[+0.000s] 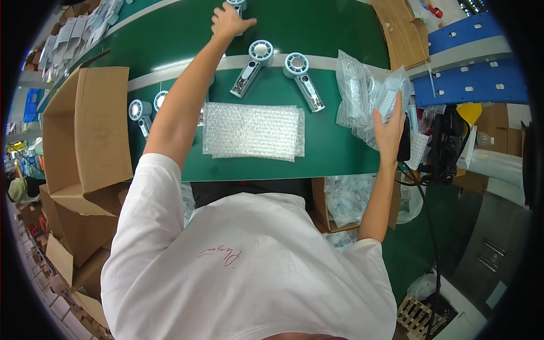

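Note:
My left hand (228, 24) reaches to the far edge with its fingers spread, at a light-blue handheld fan (238, 11) whose head is cut off by the picture's edge. My right hand (389, 131) lies with stretched fingers against bubble-wrapped items (391, 93) at the right of the green table. Between my arms rests a stack of clear bubble-wrap bags (252, 130). Beyond it lie two more handheld fans, one with its handle pointing lower left (261, 51) and one pointing lower right (297, 65).
Left of my arm are further fans (137, 110), partly hidden. An open cardboard box (105, 124) stands at the left edge. Below the table, another box (320, 204) holds clear plastic packaging. A blue metal rail (470, 82) and a black cable (429, 226) are at the right.

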Available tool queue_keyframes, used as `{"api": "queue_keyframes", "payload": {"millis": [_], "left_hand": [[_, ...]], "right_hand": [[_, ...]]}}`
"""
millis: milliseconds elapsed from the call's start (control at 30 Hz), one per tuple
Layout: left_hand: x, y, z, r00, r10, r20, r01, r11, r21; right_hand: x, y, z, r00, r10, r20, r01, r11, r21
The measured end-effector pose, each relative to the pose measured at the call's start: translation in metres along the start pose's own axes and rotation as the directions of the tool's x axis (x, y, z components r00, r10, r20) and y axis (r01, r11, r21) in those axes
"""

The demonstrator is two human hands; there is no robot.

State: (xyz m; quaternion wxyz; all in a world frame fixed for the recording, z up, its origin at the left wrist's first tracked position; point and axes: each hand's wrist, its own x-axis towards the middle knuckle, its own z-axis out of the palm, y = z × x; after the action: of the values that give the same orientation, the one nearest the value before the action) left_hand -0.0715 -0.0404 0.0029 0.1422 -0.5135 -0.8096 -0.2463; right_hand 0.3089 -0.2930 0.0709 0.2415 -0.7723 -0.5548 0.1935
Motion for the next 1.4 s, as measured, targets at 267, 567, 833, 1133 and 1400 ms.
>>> {"api": "queue_keyframes", "payload": {"millis": [267,567,833,1133,1400], "left_hand": [[-0.006,-0.019,-0.046,0.766,0.132,0.629,0.278,0.814,-0.509],[-0.068,-0.045,-0.167,0.743,0.43,0.514,0.584,-0.04,-0.811],[-0.198,-0.035,-0.244,0.94,0.256,0.225,0.191,0.151,-0.97],[-0.267,-0.002,-0.238,0.873,0.44,0.21,0.207,0.054,-0.977],[-0.282,-0.028,-0.163,0.727,0.627,0.281,-0.316,0.668,-0.673]], "right_hand": [[-0.036,0.037,0.005,0.962,0.109,-0.25,-0.038,0.961,0.273],[-0.03,0.105,0.032,0.915,0.009,-0.404,0.042,0.992,0.118],[-0.101,-0.026,0.026,0.865,-0.285,-0.413,0.423,0.857,0.293],[-0.156,-0.063,0.041,0.917,-0.168,0.363,-0.383,-0.11,0.917],[-0.157,-0.022,0.04,0.894,-0.122,0.432,-0.338,0.452,0.826]]}}
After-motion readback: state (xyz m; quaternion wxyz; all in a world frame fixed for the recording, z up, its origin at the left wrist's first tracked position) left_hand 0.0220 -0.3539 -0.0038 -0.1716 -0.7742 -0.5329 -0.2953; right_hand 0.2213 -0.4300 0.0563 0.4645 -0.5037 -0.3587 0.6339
